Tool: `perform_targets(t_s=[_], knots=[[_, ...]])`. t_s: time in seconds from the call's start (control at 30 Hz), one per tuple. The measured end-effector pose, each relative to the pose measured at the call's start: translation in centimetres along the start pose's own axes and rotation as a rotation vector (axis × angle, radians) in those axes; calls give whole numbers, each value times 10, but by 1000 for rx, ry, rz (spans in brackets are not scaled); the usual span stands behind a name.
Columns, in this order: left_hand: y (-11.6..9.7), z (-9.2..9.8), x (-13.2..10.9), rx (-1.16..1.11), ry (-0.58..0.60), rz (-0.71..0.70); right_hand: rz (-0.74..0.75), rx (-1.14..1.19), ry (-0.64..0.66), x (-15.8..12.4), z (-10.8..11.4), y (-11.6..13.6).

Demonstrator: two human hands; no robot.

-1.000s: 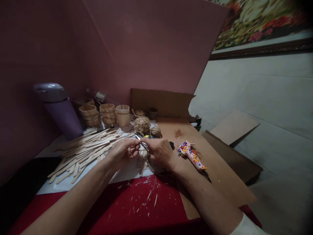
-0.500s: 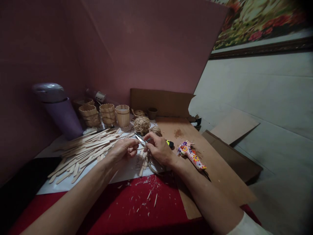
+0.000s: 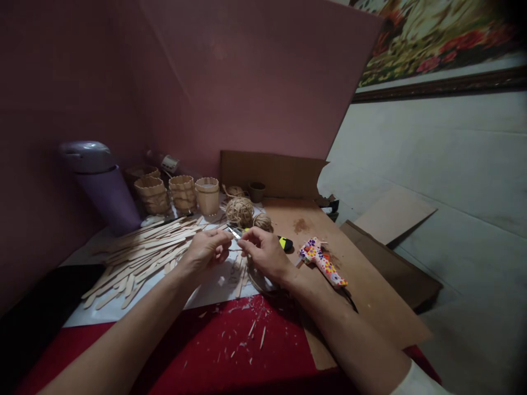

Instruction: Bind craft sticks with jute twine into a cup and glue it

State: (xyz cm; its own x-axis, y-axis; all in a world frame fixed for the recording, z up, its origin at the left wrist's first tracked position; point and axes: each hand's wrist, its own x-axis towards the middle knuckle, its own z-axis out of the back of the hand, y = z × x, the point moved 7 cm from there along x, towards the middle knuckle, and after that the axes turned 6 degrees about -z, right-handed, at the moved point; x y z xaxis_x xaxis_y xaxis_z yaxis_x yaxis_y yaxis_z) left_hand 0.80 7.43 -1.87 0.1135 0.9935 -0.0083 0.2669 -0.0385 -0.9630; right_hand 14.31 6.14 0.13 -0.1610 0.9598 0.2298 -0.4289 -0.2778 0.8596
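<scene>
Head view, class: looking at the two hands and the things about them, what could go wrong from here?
The pointed metal tool shows right by the fingers of the left hand and right hand; a slip might nick one.
What looks like a glue gun lies close to the right forearm; if hot, which the picture cannot show, it could burn.
The wooden sticks overlap loosely; a knock could scatter them.

There are two hands [image 3: 269, 253], four wooden cups [image 3: 153, 198], one flask [image 3: 105, 195] and one glue gun [image 3: 325, 264].
</scene>
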Motion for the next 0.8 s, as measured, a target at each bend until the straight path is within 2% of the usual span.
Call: perform_targets(t_s=[0.13,0.27,0.3,0.4,0.47,0.67,0.73,0.8], knots=[[-2,-2,-2,108,8,-33,197,-274,-86,-9,5,19],[-2,-7,-4,146,71,-23,259,-396,-296,-11,22,29],[-1,-10,-5,145,97,-11,262,-408,-299,-9,23,28],[0,-16,-8,131,158,38,297,-415,-173,-1,20,25],[1,-20,-12,133,207,83,327,-410,-138,2,20,24],[10,-31,-25,32,429,272,417,-434,-153,-3,16,27],[11,-33,-26,0,445,294,401,-433,-151,-2,14,23],[11,-33,-25,-8,430,287,366,-422,-208,0,18,20]])
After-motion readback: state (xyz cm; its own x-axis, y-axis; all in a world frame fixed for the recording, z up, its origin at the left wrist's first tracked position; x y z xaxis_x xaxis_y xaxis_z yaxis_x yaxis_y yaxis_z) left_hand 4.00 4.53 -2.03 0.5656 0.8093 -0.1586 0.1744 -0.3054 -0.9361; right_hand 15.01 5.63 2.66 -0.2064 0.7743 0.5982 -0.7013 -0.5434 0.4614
